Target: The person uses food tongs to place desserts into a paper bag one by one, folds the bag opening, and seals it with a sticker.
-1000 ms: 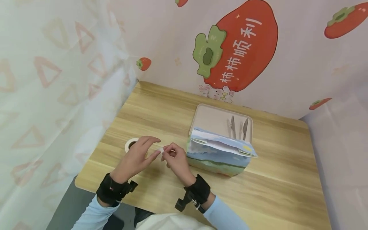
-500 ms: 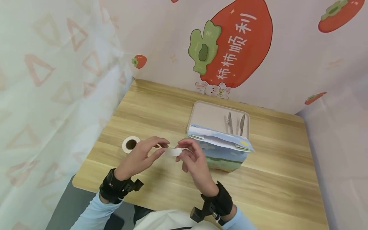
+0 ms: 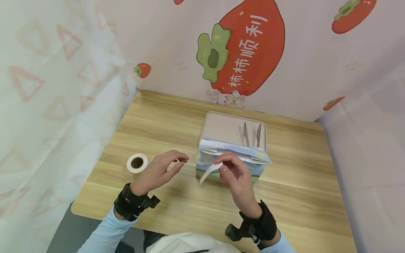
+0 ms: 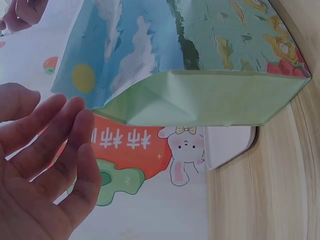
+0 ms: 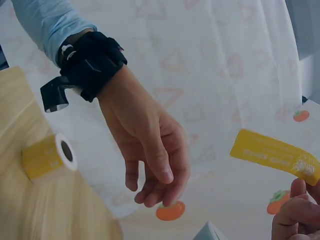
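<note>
My right hand (image 3: 239, 182) pinches one end of a sticker label (image 3: 209, 172), held in front of the paper bag. In the head view its white back shows; in the right wrist view the label (image 5: 270, 151) is yellow with pale print. My left hand (image 3: 158, 171) hovers left of the bag, fingers loosely bent, holding nothing. The gift bag (image 4: 200, 45), painted with sky and a field, stands with its top edge folded over. Left of the left hand, a roll of labels (image 3: 130, 164) stands on the table; the right wrist view shows its yellow side (image 5: 41, 160).
A pale tray (image 3: 218, 123) sits behind the bag, its front part hidden by it. Two pieces of cutlery, which look like knives (image 3: 258, 135), lie in the tray's right side. A printed curtain (image 3: 177, 42) rises at the table's back edge.
My right hand has moved right with the label, over the bag's front. The left hand has let go of the label's other end, which hangs free. The head view has shifted slightly.
</note>
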Demonstrator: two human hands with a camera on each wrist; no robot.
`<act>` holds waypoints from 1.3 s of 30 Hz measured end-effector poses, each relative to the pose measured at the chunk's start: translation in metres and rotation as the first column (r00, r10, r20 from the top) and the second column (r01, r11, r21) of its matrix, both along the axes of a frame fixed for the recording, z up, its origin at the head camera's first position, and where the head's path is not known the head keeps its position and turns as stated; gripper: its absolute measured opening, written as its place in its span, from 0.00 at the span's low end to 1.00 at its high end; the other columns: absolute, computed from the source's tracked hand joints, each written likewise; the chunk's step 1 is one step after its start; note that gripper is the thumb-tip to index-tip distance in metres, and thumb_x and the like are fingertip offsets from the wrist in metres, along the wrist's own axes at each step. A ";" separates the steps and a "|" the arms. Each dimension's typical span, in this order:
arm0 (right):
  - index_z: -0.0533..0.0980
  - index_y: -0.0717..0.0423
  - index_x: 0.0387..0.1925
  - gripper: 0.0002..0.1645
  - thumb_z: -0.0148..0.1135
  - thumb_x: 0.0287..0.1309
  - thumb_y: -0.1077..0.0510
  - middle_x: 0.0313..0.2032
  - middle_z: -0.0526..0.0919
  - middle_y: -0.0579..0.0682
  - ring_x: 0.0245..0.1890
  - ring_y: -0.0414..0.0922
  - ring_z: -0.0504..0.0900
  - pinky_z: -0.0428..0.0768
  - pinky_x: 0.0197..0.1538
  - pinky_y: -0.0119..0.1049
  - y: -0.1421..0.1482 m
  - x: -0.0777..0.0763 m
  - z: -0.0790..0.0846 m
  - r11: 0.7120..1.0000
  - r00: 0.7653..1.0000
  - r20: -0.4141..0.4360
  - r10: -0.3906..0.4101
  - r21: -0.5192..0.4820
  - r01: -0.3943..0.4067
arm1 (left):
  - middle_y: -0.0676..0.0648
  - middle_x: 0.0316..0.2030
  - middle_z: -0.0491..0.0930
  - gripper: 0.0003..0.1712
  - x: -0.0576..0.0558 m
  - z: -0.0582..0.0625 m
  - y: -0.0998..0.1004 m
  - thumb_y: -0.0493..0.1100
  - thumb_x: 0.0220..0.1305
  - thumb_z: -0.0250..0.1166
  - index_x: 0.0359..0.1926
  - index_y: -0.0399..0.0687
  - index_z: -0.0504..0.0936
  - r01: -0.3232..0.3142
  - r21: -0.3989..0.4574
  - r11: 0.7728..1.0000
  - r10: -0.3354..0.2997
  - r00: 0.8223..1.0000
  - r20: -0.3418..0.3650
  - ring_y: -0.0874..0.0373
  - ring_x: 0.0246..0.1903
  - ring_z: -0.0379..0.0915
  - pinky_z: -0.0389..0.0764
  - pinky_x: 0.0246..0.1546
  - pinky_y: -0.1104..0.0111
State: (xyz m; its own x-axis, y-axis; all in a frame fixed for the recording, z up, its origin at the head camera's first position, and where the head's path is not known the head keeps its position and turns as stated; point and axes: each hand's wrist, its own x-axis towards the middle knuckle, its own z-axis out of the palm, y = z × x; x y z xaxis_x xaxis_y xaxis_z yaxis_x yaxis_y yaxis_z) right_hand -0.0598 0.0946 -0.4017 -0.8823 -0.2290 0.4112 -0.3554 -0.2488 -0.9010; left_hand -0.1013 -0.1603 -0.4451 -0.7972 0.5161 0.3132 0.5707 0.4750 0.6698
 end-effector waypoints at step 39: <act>0.79 0.65 0.43 0.09 0.61 0.61 0.72 0.39 0.81 0.40 0.38 0.38 0.79 0.81 0.35 0.25 0.093 -0.021 0.054 0.797 0.938 -0.072 -0.339 0.507 0.327 | 0.45 0.49 0.80 0.11 -0.056 0.039 0.063 0.41 0.68 0.63 0.49 0.43 0.81 -0.004 0.049 0.999 0.007 0.998 -0.068 0.50 0.55 0.71 0.73 0.59 0.56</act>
State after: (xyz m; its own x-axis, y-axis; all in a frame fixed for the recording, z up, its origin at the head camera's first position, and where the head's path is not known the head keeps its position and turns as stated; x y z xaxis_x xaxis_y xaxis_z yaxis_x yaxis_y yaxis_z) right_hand -0.0810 0.1880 -0.3475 -0.9495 -0.0892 0.3009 -0.3120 0.3719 -0.8743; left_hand -0.1569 -0.0974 -0.4064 -0.7761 0.4945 0.3915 0.6132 0.4465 0.6517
